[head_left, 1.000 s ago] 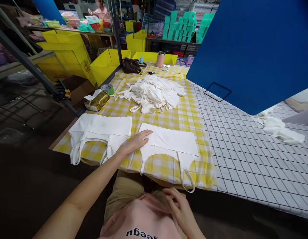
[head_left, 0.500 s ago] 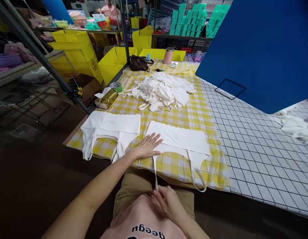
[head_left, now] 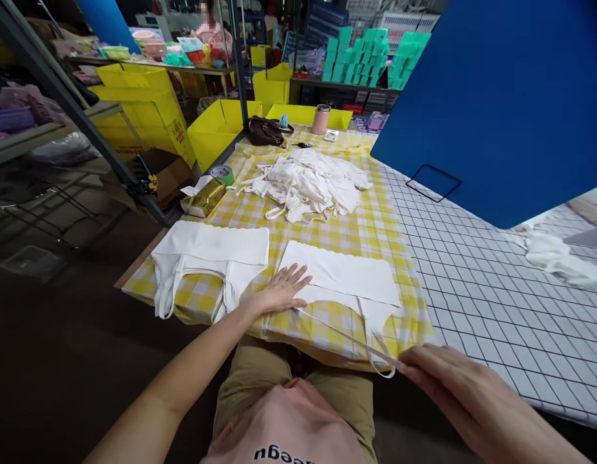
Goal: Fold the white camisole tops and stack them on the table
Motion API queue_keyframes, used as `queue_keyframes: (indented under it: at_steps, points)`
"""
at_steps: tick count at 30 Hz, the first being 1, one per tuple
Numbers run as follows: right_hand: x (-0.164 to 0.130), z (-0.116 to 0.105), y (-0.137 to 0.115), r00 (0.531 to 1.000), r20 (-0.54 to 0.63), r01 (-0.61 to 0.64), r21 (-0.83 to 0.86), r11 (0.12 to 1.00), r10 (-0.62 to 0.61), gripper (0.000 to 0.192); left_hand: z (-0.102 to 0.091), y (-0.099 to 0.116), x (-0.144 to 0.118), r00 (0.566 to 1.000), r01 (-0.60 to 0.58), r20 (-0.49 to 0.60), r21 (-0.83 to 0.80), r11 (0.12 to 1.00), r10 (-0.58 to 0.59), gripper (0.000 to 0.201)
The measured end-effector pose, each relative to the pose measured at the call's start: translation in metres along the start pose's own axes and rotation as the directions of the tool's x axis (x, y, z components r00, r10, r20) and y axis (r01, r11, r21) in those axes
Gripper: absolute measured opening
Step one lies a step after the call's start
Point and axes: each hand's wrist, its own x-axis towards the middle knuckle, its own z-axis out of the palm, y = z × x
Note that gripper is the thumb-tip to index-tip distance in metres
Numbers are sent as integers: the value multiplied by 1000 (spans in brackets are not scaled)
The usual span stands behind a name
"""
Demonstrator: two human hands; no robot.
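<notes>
A white camisole top (head_left: pixel 344 274) with a scalloped edge lies flat near the table's front edge, its straps toward me. My left hand (head_left: pixel 284 289) rests on its left side, palm down with fingers spread. One thin strap (head_left: pixel 349 336) is drawn taut from beneath that hand toward the right. Its far end is pinched in my right hand (head_left: pixel 453 380), which hovers off the front edge. The other strap (head_left: pixel 382 361) hangs in a loop over the edge. To the left lies a stack of similar white tops (head_left: pixel 214 245).
Farther back sits a heap of white garments (head_left: pixel 315 180). A gold tissue pack (head_left: pixel 204 198), green tape roll (head_left: pixel 223 174), dark handbag (head_left: pixel 266 131) and pink tumbler (head_left: pixel 321 120) are around it. A blue board (head_left: pixel 491 109) stands at right; a metal post (head_left: pixel 241 64) rises at left.
My right hand has swung from in front of my lap out to the right, pulling the strap sideways across the front of the top. My left hand has stayed flat on the fabric.
</notes>
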Motion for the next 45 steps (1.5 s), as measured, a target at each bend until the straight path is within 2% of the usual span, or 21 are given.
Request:
queue_keyframes:
  at_steps: [4, 6, 8, 10, 11, 12, 14, 17, 21, 25, 30, 32, 34, 35, 37, 39, 40, 42, 45]
  points:
    - [20, -17, 13, 997, -73, 6, -6, 1000, -6, 29, -4, 2, -1, 1000, -1, -23, -69, 998, 0, 66]
    - [33, -19, 19, 999, -53, 0, 20, 1000, 1, 28, -16, 13, -3, 998, 13, -65, -182, 983, -25, 62]
    - [48, -18, 23, 1000, 4, -20, 51, 999, 20, 27, -34, 32, -7, 989, -45, -147, -365, 930, -9, 55]
    - [63, -13, 25, 997, 56, -56, 65, 996, 53, 26, -54, 57, -11, 974, -186, -212, -572, 799, 76, 51]
    - [70, -9, 26, 994, 73, -83, 66, 994, 78, 24, -62, 69, -13, 969, -243, -205, -672, 699, 140, 49]
    - [76, -6, 26, 991, 87, -110, 65, 992, 105, 22, -68, 80, -14, 965, -261, -183, -756, 601, 189, 46]
    - [86, 1, 28, 985, 105, -144, 66, 987, 137, 18, -74, 97, -15, 967, -225, -138, -858, 461, 216, 40]
    - [93, 9, 34, 986, 108, -134, 74, 988, 126, 18, -67, 106, -12, 986, -154, -121, -931, 332, 117, 36]
    - [91, 26, 47, 999, -42, -28, 71, 997, 31, 22, -55, 102, -11, 990, -131, -136, -977, 171, -20, 37]
    - [87, 54, 52, 983, -177, 52, 15, 999, -49, 32, -49, 100, -13, 993, -95, -105, -986, 134, -62, 40]
    - [89, 89, 49, 973, -207, 84, -94, 992, -102, 18, -41, 100, -14, 998, -58, -59, -995, 85, -11, 41]
    - [89, 99, 48, 973, -210, 89, -59, 994, -99, 19, -38, 96, -14, 999, -47, -47, -992, 114, 1, 43]
    - [89, 105, 50, 971, -234, 67, 41, 997, -56, 22, -38, 87, -15, 997, -55, -65, -969, 239, -37, 45]
    - [89, 108, 50, 967, -254, 40, 107, 993, -11, 22, -39, 80, -14, 991, -67, -104, -934, 351, -88, 42]
    - [90, 112, 53, 953, -277, -45, 267, 963, 121, 20, -40, 62, -10, 951, -63, -239, -766, 639, -194, 30]
    - [92, 118, 55, 930, -232, -155, 457, 876, 286, 18, -38, 42, -3, 915, -7, -355, -487, 873, -191, 18]
    - [94, 121, 56, 915, -184, -207, 553, 807, 360, 19, -35, 33, 2, 915, 10, -376, -343, 939, -146, 17]
    - [98, 129, 58, 886, -77, -269, 717, 643, 457, 23, -29, 19, 11, 936, -15, -350, -106, 994, -23, 18]
    - [103, 138, 58, 861, 20, -282, 850, 445, 508, 25, -20, 10, 24, 944, -91, -309, 106, 990, 120, 15]
